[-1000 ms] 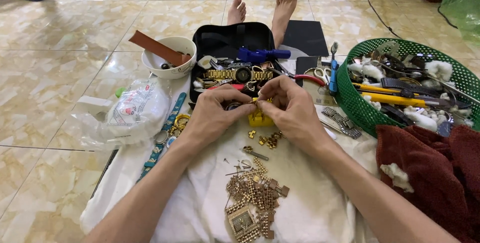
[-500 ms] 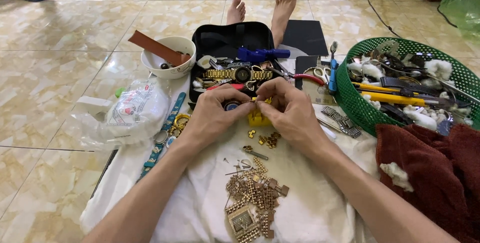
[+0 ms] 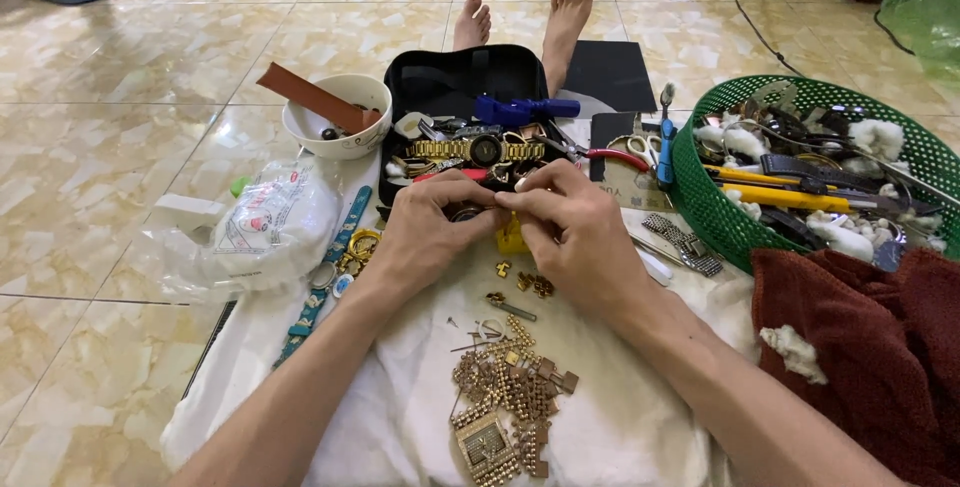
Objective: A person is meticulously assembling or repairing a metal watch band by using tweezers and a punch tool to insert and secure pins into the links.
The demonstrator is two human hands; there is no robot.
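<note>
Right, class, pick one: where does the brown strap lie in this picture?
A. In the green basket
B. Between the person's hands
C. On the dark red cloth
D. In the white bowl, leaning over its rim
D: the brown strap rests slanted in the white bowl, its end sticking out past the rim, left of the black case.

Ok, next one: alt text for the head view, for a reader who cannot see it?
Seated on a tiled floor, a person's left hand and right hand meet over a white cloth, pinching a small watch part by a yellow block. Gold watch links lie nearer, an open black case beyond, a green basket of tools right.
</note>
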